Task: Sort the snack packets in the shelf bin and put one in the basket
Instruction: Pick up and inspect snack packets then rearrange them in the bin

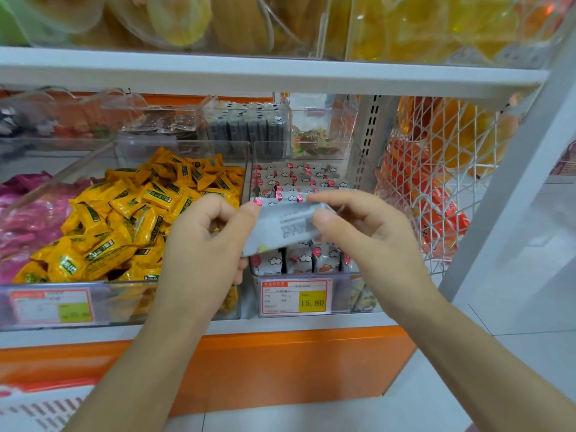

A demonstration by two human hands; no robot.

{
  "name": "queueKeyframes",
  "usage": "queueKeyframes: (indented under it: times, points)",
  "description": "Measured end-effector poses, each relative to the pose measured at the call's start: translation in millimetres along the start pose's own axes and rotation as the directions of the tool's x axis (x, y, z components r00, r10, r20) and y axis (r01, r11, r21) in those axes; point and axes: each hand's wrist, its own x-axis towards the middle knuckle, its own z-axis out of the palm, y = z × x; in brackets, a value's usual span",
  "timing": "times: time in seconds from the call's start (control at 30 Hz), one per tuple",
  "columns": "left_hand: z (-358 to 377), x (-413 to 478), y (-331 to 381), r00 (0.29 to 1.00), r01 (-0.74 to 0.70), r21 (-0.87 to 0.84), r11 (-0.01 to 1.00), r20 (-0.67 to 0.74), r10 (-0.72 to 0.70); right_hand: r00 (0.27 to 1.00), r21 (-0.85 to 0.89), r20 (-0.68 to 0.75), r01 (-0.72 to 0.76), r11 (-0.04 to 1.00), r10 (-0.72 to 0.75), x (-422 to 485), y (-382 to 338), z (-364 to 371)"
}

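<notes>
Apparently the task was somewhere in its middle. The person held one snack packet (286,227) in the air with both hands, just above the front edge of the shelf bin (341,291). This was the clear bin at the right end of the shelf, with the price label (296,296) on its front wall. The left hand (199,241) pinched the left end of the packet between the thumb and curled fingers. The right hand (367,232) pinched the right end in the same way, with the thumb in front and the forefinger over the top. The packet showed its pale back with small printed text, so it seemed the person was checking it.

Inside the bin, the other packets (299,179) stood in rows from the back wall to the front wall, and the rows looked rather orderly. From this one could judge that the sorting was well advanced, though the middle of the bin was hidden behind the hands. The second part was not yet done. The basket (40,406), white with red slots, appeared only at the lower left corner of the view, well apart from the packet, and its inside could not be seen. What remained was to carry the packet down and left to it
</notes>
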Motion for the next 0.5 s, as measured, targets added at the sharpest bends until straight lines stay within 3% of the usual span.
queueKeyframes:
  times: [0.1, 0.17, 0.3, 0.4, 0.5]
  points:
    - [-2, 4, -1, 0.998, 0.055, -0.105, 0.993, -0.006, -0.055, 0.996, 0.033, 0.09, -0.003, 0.999, 0.0, 2, 2, -3]
    - [-2, 4, 1, 0.998, 0.05, -0.115, 0.992, 0.052, -0.044, 1.0, 0.019, 0.017, 0.007, 1.0, -0.007, 4, 5, -3]
    - [7, 6, 5, 0.97, -0.176, 0.144, 0.974, 0.193, 0.147, 0.986, 0.15, -0.132, -0.084, 0.985, 0.105, 17, 12, -6]
    - [8, 24, -2, 0.933, -0.358, 0.523, 0.774, 0.238, 0.271, 0.97, 0.112, -0.218, -0.087, 0.99, 0.11, 35, 17, -9]
    - [3, 39, -14, 0.947, -0.321, 0.746, 0.584, 0.272, 0.172, 0.948, -0.035, -0.31, -0.095, 0.995, 0.079, 60, 23, -10]
